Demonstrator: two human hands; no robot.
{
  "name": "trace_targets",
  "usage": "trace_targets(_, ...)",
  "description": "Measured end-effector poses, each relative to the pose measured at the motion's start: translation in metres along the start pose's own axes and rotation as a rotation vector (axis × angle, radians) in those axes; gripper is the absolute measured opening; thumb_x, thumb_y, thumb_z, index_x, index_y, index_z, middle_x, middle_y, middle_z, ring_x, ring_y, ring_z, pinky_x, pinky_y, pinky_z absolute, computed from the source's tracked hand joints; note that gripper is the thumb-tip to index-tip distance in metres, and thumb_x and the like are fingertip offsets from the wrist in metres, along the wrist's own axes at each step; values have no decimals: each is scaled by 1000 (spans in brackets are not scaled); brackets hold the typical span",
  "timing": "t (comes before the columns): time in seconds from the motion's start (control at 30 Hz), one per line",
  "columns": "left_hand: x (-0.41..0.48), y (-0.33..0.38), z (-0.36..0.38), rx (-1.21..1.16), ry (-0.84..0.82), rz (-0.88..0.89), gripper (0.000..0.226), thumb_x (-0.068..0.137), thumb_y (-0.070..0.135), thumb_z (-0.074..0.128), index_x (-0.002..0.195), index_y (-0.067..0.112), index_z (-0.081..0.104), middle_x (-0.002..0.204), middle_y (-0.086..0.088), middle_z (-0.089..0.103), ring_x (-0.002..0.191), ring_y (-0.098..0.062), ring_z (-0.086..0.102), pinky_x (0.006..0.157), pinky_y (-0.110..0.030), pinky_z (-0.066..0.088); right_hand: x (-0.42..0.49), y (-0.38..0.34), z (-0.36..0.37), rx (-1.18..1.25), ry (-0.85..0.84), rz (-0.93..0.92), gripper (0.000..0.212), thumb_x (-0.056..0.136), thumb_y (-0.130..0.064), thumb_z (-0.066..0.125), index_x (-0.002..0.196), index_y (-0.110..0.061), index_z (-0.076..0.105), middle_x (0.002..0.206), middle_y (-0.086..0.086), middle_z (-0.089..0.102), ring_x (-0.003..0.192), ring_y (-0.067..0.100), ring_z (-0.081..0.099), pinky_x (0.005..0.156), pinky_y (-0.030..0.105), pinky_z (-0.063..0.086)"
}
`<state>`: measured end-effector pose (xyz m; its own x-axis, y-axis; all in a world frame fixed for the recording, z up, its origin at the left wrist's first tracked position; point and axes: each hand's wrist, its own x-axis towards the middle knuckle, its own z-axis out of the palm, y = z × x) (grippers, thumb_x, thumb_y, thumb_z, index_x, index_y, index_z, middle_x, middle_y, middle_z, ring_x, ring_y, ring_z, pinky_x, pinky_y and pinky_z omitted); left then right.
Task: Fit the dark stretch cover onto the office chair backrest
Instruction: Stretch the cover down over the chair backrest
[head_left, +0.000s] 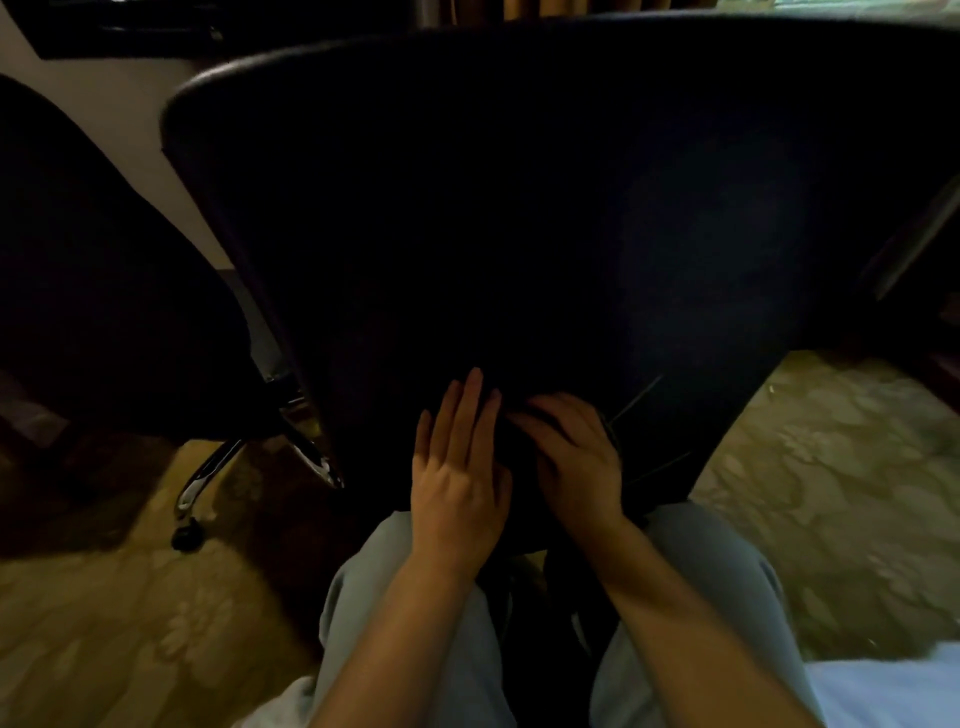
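The office chair backrest (545, 208) fills the middle of the head view, seen from behind, wrapped in the dark stretch cover (395, 322). My left hand (457, 467) lies flat against the cover near its lower edge, fingers straight and pointing up. Beside it, my right hand (576, 457) has its fingers curled into a bunch of the dark fabric at the bottom centre. The scene is dim, so the cover's hem is hard to make out.
A second dark chair (104, 291) stands at the left, with a chrome base leg (208, 473) and a caster (187, 538) on the patterned carpet (831, 467). My legs in grey trousers (395, 597) are below the hands. A white surface (893, 691) shows bottom right.
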<state>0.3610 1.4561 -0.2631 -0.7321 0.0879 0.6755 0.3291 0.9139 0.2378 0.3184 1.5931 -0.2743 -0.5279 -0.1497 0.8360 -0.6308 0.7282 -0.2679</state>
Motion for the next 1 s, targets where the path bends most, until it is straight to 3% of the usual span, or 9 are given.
trace_targets(0.23, 0, -12, -2, 66, -46, 22, 64, 83, 20, 45, 145, 13, 34, 157, -1, 20, 146, -17, 18, 114, -50, 22, 7, 48, -50, -45, 243, 433, 41, 73, 5, 48, 106, -6, 70, 109, 17, 60, 103, 25, 57, 92, 21, 44)
trace_targets(0.37, 0, -10, -3, 52, -37, 10, 65, 82, 19, 45, 146, 14, 33, 158, -1, 18, 146, -17, 17, 114, -50, 22, 14, 50, -55, -53, 316, 511, 39, 75, 0, 45, 106, -3, 69, 109, 19, 61, 103, 30, 59, 93, 16, 41)
trace_targets(0.5, 0, -7, -2, 45, -19, -23, 65, 82, 19, 47, 145, 14, 32, 158, -1, 19, 146, -18, 18, 114, -50, 23, 14, 19, -29, -37, 245, 337, 34, 77, 3, 52, 103, -9, 72, 110, 3, 56, 102, 22, 53, 99, 10, 32)
trace_targets(0.6, 0, -8, -2, 55, -16, -29, 63, 83, 20, 47, 144, 14, 33, 157, -1, 20, 145, -19, 20, 113, -50, 24, 14, 7, -20, -17, 115, 134, 32, 76, 6, 58, 98, -10, 75, 102, 7, 65, 99, 22, 55, 100, 15, 34)
trace_targets(0.73, 0, -14, -3, 95, -44, 4, 66, 82, 18, 49, 146, 12, 33, 158, -2, 21, 146, -19, 19, 114, -53, 21, 17, 23, -34, -29, 42, 63, 32, 81, -1, 54, 103, -12, 74, 108, 4, 61, 101, 20, 55, 98, 11, 35)
trace_targets(0.9, 1, -20, -4, 114, -44, 38, 68, 81, 15, 53, 146, 11, 33, 158, -4, 21, 146, -19, 20, 115, -54, 19, 16, 64, -67, -75, 264, 392, 41, 73, 11, 54, 110, -1, 67, 109, 23, 58, 103, 24, 52, 96, 6, 33)
trace_targets(0.93, 1, -20, -5, 118, -42, 37, 69, 81, 14, 54, 146, 11, 34, 158, -3, 21, 146, -18, 20, 115, -54, 19, 14, 77, -71, -65, 321, 482, 42, 72, 11, 54, 111, 0, 65, 110, 23, 58, 104, 26, 53, 97, 10, 36)
trace_targets(1.0, 2, -19, -4, 114, -35, 24, 68, 81, 14, 53, 146, 11, 35, 158, -3, 21, 146, -18, 19, 115, -53, 19, 13, 92, -76, 4, 435, 645, 41, 74, 5, 55, 113, -4, 64, 111, 13, 62, 104, 25, 58, 96, 32, 48)
